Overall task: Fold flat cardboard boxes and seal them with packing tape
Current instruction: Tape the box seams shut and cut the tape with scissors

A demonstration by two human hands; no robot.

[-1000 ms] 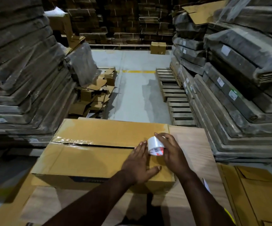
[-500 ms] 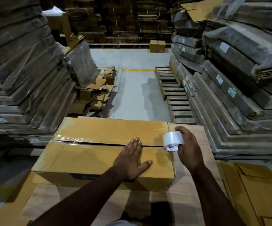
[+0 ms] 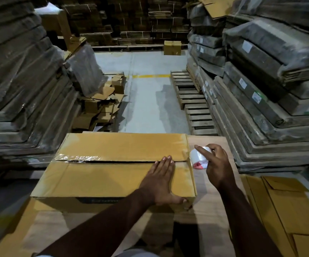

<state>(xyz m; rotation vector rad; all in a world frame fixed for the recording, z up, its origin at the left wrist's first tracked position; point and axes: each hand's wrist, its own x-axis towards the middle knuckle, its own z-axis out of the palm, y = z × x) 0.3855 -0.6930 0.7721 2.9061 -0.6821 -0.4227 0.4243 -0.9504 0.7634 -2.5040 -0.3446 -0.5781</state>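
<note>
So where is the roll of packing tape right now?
In the head view, the tape roll is in the right hand, just past the right end of the cardboard box, level with its centre seam.

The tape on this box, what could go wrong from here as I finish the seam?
1. The flaps on the box still show a dark gap along the seam; if the left hand eases off, they may spring apart under the tape.
2. The tape roll in the right hand is already past the box's right edge, so a loose strip could wrinkle or stick to itself.
3. The tape at the seam's left end looks crinkled and might peel.
</note>
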